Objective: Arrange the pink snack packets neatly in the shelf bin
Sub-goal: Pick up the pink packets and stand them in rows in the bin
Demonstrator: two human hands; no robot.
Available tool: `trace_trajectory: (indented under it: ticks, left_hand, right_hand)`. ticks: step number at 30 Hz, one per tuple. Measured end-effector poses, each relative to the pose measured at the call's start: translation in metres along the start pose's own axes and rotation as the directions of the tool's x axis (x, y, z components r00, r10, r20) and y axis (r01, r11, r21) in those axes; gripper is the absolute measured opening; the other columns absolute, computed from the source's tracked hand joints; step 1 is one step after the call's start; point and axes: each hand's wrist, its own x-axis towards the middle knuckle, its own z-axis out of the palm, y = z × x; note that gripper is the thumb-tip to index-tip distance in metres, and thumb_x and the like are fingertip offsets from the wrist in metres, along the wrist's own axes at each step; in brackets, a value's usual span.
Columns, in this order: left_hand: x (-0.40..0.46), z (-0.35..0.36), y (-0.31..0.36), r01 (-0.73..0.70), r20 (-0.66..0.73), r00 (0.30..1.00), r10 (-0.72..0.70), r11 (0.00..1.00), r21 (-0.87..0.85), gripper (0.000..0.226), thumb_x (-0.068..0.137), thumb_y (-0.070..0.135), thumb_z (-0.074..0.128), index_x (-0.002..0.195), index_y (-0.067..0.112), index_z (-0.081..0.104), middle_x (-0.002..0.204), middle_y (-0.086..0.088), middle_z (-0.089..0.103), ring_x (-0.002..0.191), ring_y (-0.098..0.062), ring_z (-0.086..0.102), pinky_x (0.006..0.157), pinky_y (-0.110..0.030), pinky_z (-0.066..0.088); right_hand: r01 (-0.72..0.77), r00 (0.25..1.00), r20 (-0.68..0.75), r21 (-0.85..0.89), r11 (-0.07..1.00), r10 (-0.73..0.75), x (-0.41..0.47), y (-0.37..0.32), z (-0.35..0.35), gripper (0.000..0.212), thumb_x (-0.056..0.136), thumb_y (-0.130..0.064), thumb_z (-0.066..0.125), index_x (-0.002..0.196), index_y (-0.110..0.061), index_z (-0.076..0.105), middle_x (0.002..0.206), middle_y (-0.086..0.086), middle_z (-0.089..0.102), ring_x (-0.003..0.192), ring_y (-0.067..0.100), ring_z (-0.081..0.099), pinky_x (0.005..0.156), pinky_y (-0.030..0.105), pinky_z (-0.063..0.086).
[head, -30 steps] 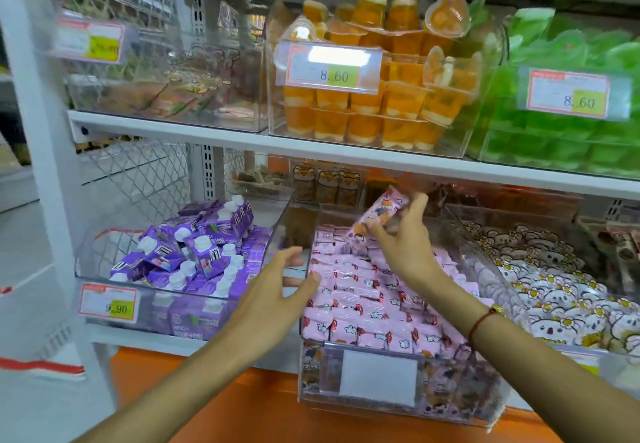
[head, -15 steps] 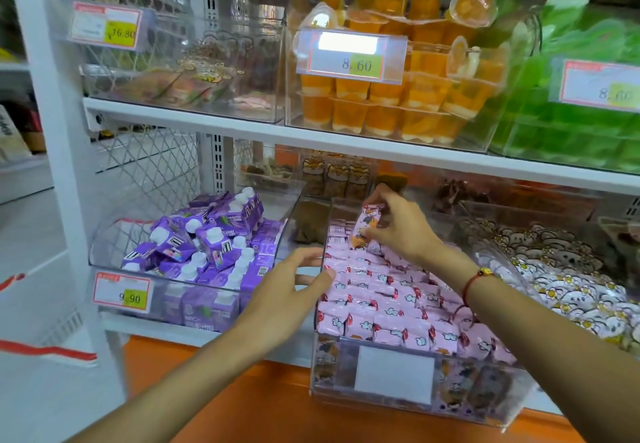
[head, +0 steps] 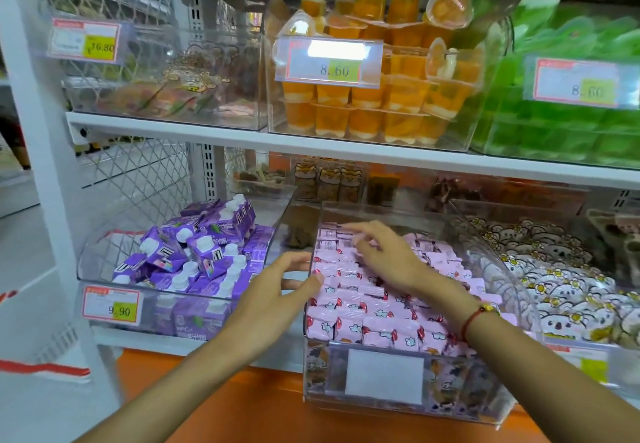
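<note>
Several pink snack packets [head: 367, 318] lie in rows inside a clear plastic shelf bin [head: 381, 404] on the lower shelf. My right hand [head: 384, 255] is spread flat over the packets near the back of the bin, fingers apart and pressing down, holding nothing that I can see. My left hand [head: 277, 297] rests against the bin's left wall with the thumb over the rim and the fingers outside, open.
A bin of purple drink cartons [head: 194, 259] stands to the left and a bin of white bear-print packets [head: 561, 280] to the right. Orange jelly cups [head: 381, 96] and green ones [head: 568, 103] fill bins on the shelf above. An orange ledge [head: 242, 404] runs below.
My right hand carried one pink packet down to the back rows, let it go and now lies flat over the packets. The left hand stayed at the bin's left wall.
</note>
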Motion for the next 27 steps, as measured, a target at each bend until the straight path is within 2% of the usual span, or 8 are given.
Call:
trace_trajectory:
  ticks: [3,5,8,11,14,17,22,27]
  left_hand:
    - [0.001,0.002,0.0,-0.031,-0.021,0.999,0.031,0.999,0.006,0.026,0.09,0.026,0.06,0.115,0.033,0.055,0.113,0.017,0.06,0.087,0.009,0.06,0.082,-0.016,0.048]
    - [0.0,0.003,0.001,-0.05,-0.055,0.997,0.053,0.997,0.057,0.028,0.089,0.026,0.062,0.114,0.034,0.052,0.11,0.019,0.058,0.087,0.01,0.058,0.077,-0.01,0.044]
    - [0.005,-0.001,0.008,-0.229,-0.106,0.955,0.277,0.916,0.329,0.04,0.086,0.03,0.066,0.12,0.039,0.048,0.11,0.027,0.051,0.099,0.009,0.052,0.081,-0.01,0.04]
    - [0.031,-0.003,0.034,-0.409,0.016,0.892,0.452,0.79,0.456,0.031,0.087,0.021,0.064,0.111,0.039,0.058,0.099,0.028,0.057,0.091,0.014,0.052,0.074,-0.003,0.039]
    - [0.072,0.011,0.055,-0.448,0.215,0.892,0.397,0.717,0.534,0.031,0.086,0.009,0.061,0.104,0.034,0.066,0.095,0.026,0.063,0.087,0.01,0.057,0.079,-0.015,0.047]
    - [0.105,0.034,0.058,-0.424,0.326,0.905,0.272,0.613,0.666,0.03,0.088,0.009,0.059,0.109,0.029,0.068,0.109,0.011,0.068,0.1,-0.007,0.061,0.088,-0.031,0.05]
    - [0.132,0.054,0.049,-0.402,0.406,0.911,0.075,0.379,0.833,0.02,0.088,0.034,0.063,0.106,0.028,0.069,0.111,0.007,0.068,0.102,-0.014,0.061,0.08,-0.029,0.046]
    - [0.135,0.061,0.046,-0.376,0.384,0.922,0.058,0.377,0.846,0.016,0.085,0.033,0.068,0.099,0.028,0.073,0.104,0.01,0.07,0.098,-0.012,0.062,0.073,-0.026,0.043]
  right_hand:
    - [0.057,0.978,0.208,-0.206,0.977,-0.013,-0.005,0.0,0.007,0.04,0.102,-0.033,0.033,0.138,-0.022,0.046,0.142,0.003,0.045,0.125,0.021,0.043,0.104,0.034,0.035]
    - [0.072,0.967,0.255,-0.206,0.976,-0.017,-0.007,-0.003,0.001,0.042,0.102,-0.033,0.033,0.142,-0.021,0.042,0.145,0.003,0.041,0.129,0.022,0.04,0.105,0.03,0.033]
    - [0.096,0.984,0.167,-0.249,0.964,-0.055,-0.029,0.003,-0.013,0.041,0.101,-0.032,0.038,0.141,-0.025,0.043,0.146,0.0,0.039,0.128,0.021,0.041,0.103,0.029,0.034]
    - [0.049,0.999,0.04,-0.426,0.903,-0.035,-0.063,0.016,-0.023,0.041,0.1,-0.04,0.034,0.138,-0.029,0.045,0.145,-0.001,0.042,0.129,0.02,0.04,0.106,0.032,0.035]
    - [-0.021,1.0,-0.014,-0.467,0.884,0.016,-0.077,0.019,-0.026,0.042,0.099,-0.042,0.03,0.137,-0.031,0.045,0.134,-0.002,0.053,0.121,0.02,0.048,0.097,0.031,0.041]
    - [-0.018,0.998,-0.061,-0.405,0.914,-0.007,-0.082,0.015,-0.024,0.041,0.099,-0.039,0.034,0.137,-0.03,0.046,0.132,-0.005,0.054,0.117,0.017,0.05,0.095,0.029,0.04]
    - [-0.114,0.965,-0.264,-0.441,0.89,-0.007,-0.088,0.011,-0.019,0.038,0.096,-0.039,0.035,0.124,-0.03,0.058,0.12,-0.004,0.057,0.109,0.017,0.051,0.092,0.029,0.039]
    - [-0.13,0.968,-0.25,-0.408,0.904,0.026,-0.088,0.013,-0.017,0.038,0.096,-0.041,0.035,0.12,-0.028,0.061,0.115,-0.001,0.06,0.105,0.02,0.053,0.089,0.031,0.038]
